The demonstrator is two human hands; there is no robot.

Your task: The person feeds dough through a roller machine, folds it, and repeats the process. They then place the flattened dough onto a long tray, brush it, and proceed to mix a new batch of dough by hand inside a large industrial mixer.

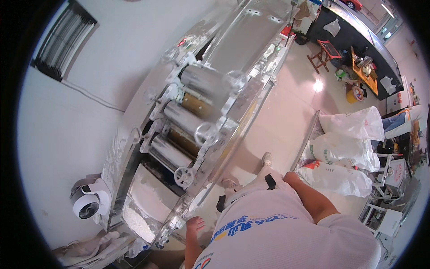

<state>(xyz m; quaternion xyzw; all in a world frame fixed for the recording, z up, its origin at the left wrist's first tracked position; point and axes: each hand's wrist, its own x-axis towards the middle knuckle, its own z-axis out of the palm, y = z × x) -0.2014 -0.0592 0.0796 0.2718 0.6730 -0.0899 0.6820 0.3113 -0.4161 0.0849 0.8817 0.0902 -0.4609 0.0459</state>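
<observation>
"Foreground, pls?"

"L hand [195,223] spread, empty, nr edge of roller machine [188,117]; R hand [292,179] by trouser leg [268,171], grip can't tell."

"And the rest?"

"White floury heap [138,224] on machine's near end, pale sheet [154,189] beyond, then rollers [170,151]; white sacks [341,149], R; red-topped stool [329,48], far bkgd."

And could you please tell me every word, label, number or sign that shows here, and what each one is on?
I won't copy out any wording, but print shows here:
Shirt: large blue lettering across the front, with smaller print beside it.
Lowest white sack: red markings, too small to read.
Middle white sack: green markings, too small to read.
Pale box at the right: red print, too blurred to read.
</observation>
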